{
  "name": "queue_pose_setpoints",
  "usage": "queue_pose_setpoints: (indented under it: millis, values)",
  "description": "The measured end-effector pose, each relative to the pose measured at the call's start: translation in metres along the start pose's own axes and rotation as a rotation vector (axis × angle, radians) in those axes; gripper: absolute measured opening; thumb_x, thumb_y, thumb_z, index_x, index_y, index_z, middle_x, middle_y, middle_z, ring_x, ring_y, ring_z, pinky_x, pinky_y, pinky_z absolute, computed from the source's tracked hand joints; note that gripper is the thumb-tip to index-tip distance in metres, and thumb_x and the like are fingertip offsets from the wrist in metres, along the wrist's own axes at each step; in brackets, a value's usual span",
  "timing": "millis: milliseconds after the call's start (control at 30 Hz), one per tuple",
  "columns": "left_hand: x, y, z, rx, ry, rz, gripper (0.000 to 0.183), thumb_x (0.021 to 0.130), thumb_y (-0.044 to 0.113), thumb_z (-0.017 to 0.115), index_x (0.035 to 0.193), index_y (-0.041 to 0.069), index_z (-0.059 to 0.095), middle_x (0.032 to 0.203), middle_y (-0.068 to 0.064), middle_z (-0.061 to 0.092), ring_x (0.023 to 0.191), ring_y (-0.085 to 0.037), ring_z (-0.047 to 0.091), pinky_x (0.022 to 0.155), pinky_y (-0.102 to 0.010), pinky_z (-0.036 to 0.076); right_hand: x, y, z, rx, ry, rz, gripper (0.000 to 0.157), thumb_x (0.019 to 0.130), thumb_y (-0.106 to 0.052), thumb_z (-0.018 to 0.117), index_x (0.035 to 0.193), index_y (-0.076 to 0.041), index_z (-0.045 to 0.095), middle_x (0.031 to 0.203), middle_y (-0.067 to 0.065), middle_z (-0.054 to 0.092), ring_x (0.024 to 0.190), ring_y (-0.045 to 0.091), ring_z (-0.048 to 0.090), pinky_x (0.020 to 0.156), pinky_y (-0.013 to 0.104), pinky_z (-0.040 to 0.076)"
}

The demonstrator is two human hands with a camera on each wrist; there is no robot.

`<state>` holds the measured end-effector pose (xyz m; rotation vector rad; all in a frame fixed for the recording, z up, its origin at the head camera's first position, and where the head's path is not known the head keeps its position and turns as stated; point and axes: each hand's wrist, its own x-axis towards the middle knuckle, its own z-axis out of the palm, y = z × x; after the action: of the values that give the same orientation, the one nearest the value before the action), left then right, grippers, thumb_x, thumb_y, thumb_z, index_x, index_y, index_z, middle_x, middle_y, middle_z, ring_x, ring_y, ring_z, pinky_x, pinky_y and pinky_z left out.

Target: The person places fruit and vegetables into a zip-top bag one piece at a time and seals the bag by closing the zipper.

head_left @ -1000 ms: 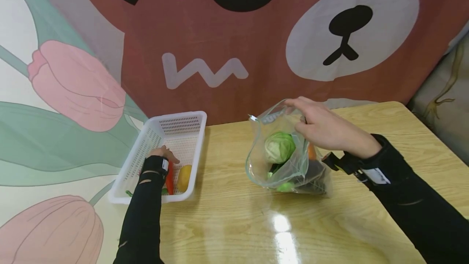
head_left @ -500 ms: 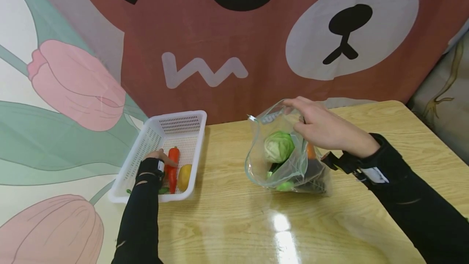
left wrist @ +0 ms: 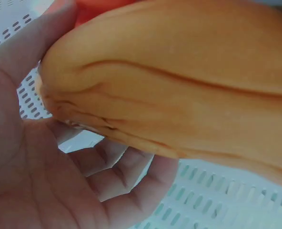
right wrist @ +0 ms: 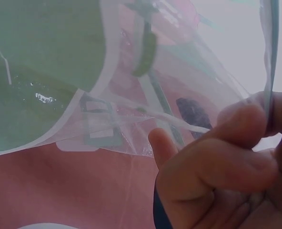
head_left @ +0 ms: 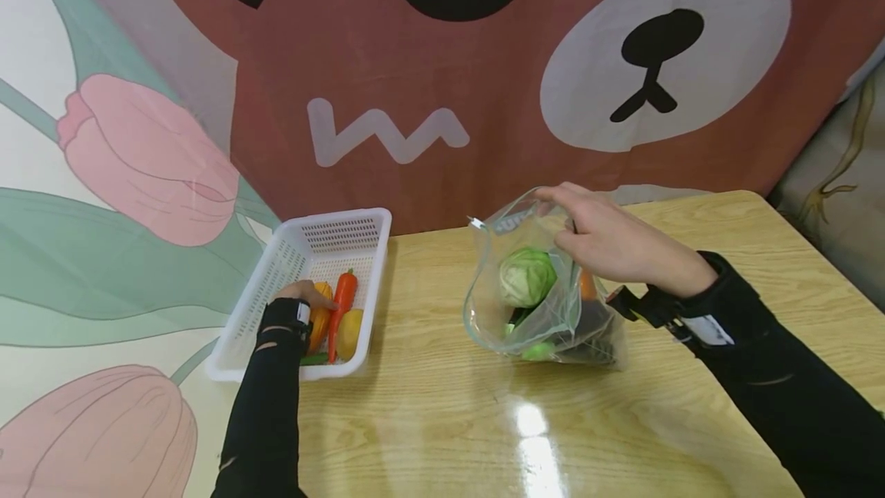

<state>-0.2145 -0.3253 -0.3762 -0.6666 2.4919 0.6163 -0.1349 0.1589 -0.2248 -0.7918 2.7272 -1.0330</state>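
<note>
In the white basket at the left, my left hand (head_left: pixel 303 294) grips an elongated orange ridged vegetable (head_left: pixel 319 321). The left wrist view shows the thumb on one side of this vegetable (left wrist: pixel 179 81) and curled fingers under it. A long red pepper (head_left: pixel 343 312) lies right beside it, close to the fingertips. My right hand (head_left: pixel 598 229) pinches the upper rim of a clear zip bag (head_left: pixel 484 313), holding its mouth up. Inside the bag are a green cabbage (head_left: pixel 528 277), an orange item (head_left: pixel 588 285) and darker things that blur through the plastic.
The white basket (head_left: pixel 380 252) has raised slotted walls and also holds a yellow oval item (head_left: pixel 349 333) and a green item (head_left: pixel 314 359). Both basket and bag stand on a wooden table (head_left: pixel 429 406), with a printed cloth (head_left: pixel 387 198) behind it.
The orange vegetable, hidden earlier, now shows in my left hand. The red pepper has shifted right and tilted against the yellow item. The right hand and bag stay still.
</note>
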Motion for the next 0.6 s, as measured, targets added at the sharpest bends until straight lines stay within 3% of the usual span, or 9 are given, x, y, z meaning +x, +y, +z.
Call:
queue_pose_setpoints:
  millis: [100, 167, 267, 400, 600]
  values:
    - [0.013, -0.001, 0.000, 0.010, 0.062, 0.055, 0.050, 0.077, 0.032, 0.075, 0.108, -0.001, 0.055, 0.091, -0.013, 0.050, 0.085, -0.030, 0.048, 0.071, -0.039, 0.045, 0.001, 0.000, 0.000, 0.004, -0.005, -0.003, 0.052, 0.091, 0.001, 0.036, 0.142, -0.001, 0.032, 0.125, 0.012, 0.045, 0.048, 0.019, 0.036, 0.049, 0.031, 0.035]
    - [0.014, 0.003, -0.001, 0.081, 0.120, 0.132, 0.053, 0.079, 0.032, 0.074, 0.110, -0.006, 0.053, 0.091, -0.015, 0.051, 0.084, -0.032, 0.049, 0.071, -0.040, 0.046, 0.001, 0.001, 0.001, 0.003, -0.006, -0.006, 0.052, 0.090, 0.001, 0.037, 0.142, 0.000, 0.032, 0.125, 0.013, 0.045, 0.048, 0.019, 0.036, 0.049, 0.031, 0.035]
    - [0.004, 0.015, -0.007, 0.115, 0.140, 0.191, 0.065, 0.085, 0.030, 0.067, 0.127, -0.012, 0.042, 0.107, -0.023, 0.051, 0.093, -0.035, 0.050, 0.080, -0.044, 0.047, 0.001, 0.001, 0.001, 0.004, -0.004, -0.004, 0.052, 0.090, 0.001, 0.037, 0.142, -0.001, 0.032, 0.124, 0.012, 0.046, 0.048, 0.019, 0.037, 0.049, 0.031, 0.035]
    - [-0.011, 0.035, -0.017, 0.050, 0.102, 0.251, 0.073, 0.092, 0.026, 0.058, 0.143, -0.009, 0.018, 0.124, -0.029, 0.042, 0.104, -0.038, 0.047, 0.092, -0.049, 0.043, 0.001, 0.001, 0.001, 0.003, -0.001, -0.002, 0.053, 0.091, 0.000, 0.037, 0.143, -0.001, 0.032, 0.125, 0.013, 0.046, 0.049, 0.019, 0.037, 0.048, 0.031, 0.035]
    - [-0.032, 0.065, -0.031, 0.018, 0.202, 0.438, 0.067, 0.092, 0.027, 0.059, 0.138, -0.006, 0.023, 0.108, -0.024, 0.047, 0.092, -0.037, 0.051, 0.080, -0.045, 0.048, 0.001, 0.002, 0.000, -0.004, 0.001, -0.007, 0.053, 0.091, -0.001, 0.037, 0.144, -0.001, 0.031, 0.126, 0.013, 0.045, 0.049, 0.019, 0.037, 0.049, 0.031, 0.035]
